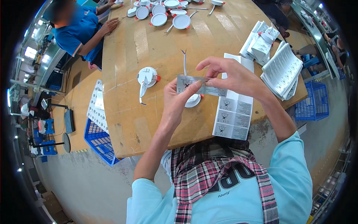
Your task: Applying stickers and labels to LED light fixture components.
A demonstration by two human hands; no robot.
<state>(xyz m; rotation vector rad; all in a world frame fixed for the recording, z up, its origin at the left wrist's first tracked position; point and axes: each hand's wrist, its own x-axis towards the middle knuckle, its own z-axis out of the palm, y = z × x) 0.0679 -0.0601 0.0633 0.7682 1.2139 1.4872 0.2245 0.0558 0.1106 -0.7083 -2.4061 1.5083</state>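
Note:
Between my two hands is a silver printed label, pulled out flat (pixel 184 83). My left hand (pixel 174 102) pinches its left part, thumb on top. With thumb and fingertips, my right hand (pixel 235 76) grips its right part. Beneath them lies a round white downlight (pixel 192 101), mostly hidden by my hands; a white cable (pixel 185 64) with bare coloured wire ends points away beyond the label. A sheet of silver labels (pixel 233 117) lies on the table under my right forearm. To the left rests another downlight (pixel 147 75) with red clips and its cable on top.
Several downlights (pixel 181 21) are heaped at the table's far side. Stacks of printed sheets (pixel 282 71) lie at the right edge. A co-worker in blue (pixel 80 31) is at the far left. Blue crates (pixel 312 100) stand beside the brown table (pixel 130 123).

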